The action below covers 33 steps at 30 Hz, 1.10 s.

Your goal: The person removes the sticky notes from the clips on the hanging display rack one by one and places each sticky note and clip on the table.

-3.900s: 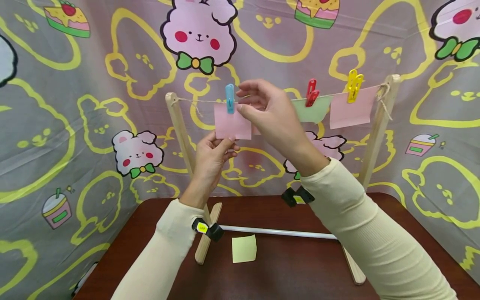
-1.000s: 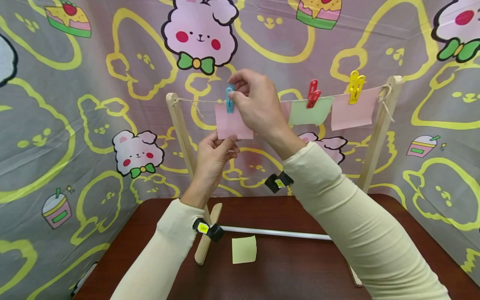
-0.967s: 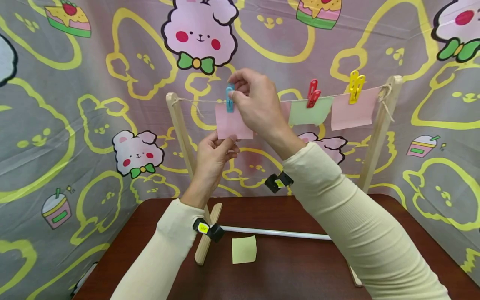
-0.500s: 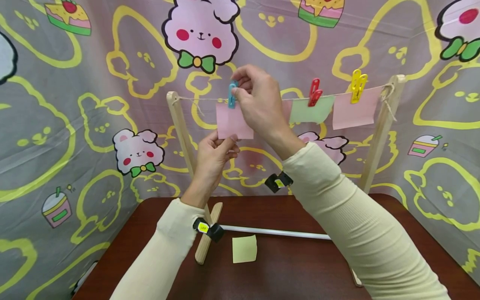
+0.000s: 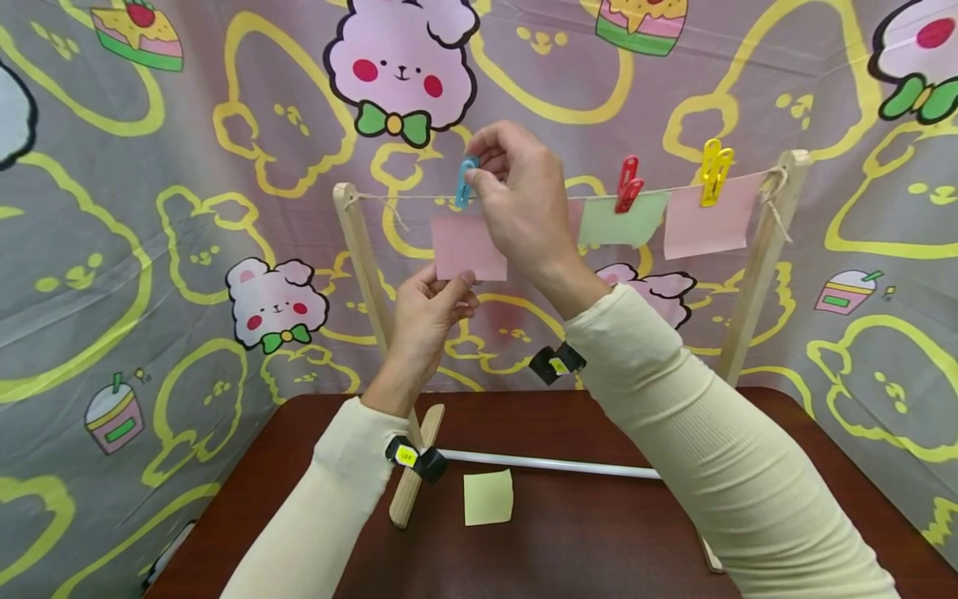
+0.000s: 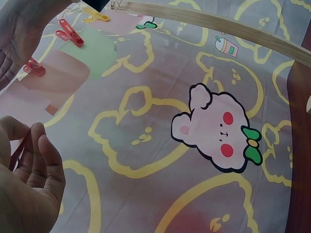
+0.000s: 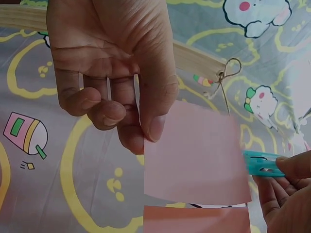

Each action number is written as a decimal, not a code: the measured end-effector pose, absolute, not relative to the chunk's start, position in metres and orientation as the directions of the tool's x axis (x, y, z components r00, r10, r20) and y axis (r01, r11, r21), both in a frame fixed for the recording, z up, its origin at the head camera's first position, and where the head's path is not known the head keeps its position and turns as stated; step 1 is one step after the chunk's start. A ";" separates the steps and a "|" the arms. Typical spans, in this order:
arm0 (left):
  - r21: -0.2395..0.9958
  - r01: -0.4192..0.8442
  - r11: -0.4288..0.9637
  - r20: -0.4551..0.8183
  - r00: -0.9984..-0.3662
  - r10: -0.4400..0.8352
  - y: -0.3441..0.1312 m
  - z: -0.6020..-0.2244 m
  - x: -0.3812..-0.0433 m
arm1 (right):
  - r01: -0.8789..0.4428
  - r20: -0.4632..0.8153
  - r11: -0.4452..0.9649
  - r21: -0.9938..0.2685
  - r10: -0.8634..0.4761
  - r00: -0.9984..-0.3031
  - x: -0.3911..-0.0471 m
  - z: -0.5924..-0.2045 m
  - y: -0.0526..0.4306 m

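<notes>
In the head view my left hand [image 5: 430, 312] pinches the lower edge of a pink paper square [image 5: 467, 248] between thumb and fingers. My right hand [image 5: 524, 191] pinches a light blue clothespin [image 5: 465, 185] by its upper end, its lower tips overlapping the string [image 5: 419, 198]. The paper's top edge sits slightly below the string and the clothespin, with a gap showing. From the right wrist, the clothespin [image 7: 263, 163] appears beside the paper [image 7: 194, 150], with the left hand [image 7: 114, 63] holding its opposite edge.
Along the string hang a green paper [image 5: 623, 220] under a red clothespin [image 5: 629, 185] and a pink paper [image 5: 707, 220] under yellow clothespins [image 5: 714, 173]. Another red clothespin [image 6: 35, 67] shows in the left wrist view. Wooden posts [image 5: 763, 258] stand on the table, near a yellow paper [image 5: 488, 497].
My right hand first came to the blue clothespin and took hold of it, then raised and tilted it. The pink paper has come out from under it and dropped slightly, still in my left hand.
</notes>
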State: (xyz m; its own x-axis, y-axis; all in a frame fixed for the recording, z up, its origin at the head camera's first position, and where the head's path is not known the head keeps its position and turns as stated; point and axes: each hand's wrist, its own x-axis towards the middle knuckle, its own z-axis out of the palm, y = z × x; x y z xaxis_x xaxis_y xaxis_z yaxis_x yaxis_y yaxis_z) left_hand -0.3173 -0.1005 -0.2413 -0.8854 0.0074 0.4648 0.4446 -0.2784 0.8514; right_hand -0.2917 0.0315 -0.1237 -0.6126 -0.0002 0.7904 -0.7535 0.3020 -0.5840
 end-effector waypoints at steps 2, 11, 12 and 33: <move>0.850 0.446 -0.279 0.467 -0.884 0.008 -0.101 -0.242 -0.317 | -0.757 0.793 0.297 -0.581 0.000 -0.609 -0.292 -0.124 0.032; 0.859 0.436 -0.270 0.454 -0.891 0.007 -0.102 -0.245 -0.318 | -0.769 0.804 0.282 -0.574 0.013 -0.595 -0.291 -0.125 0.032; 0.859 0.436 -0.268 0.454 -0.891 0.006 -0.102 -0.245 -0.318 | -0.767 0.802 0.281 -0.576 0.014 -0.597 -0.291 -0.125 0.032; 0.871 0.419 -0.256 0.436 -0.900 0.015 -0.108 -0.251 -0.319 | -0.796 0.822 0.230 -0.560 0.034 -0.569 -0.281 -0.127 0.037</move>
State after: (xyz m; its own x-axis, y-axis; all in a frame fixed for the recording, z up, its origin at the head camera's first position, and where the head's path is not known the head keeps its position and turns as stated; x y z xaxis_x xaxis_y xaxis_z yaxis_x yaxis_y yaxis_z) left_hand -0.3188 -0.1076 -0.2509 -0.8996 0.0145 0.4364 0.4186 -0.2558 0.8714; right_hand -0.2814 0.0372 -0.1271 -0.5687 0.0340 0.8219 -0.7959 0.2297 -0.5602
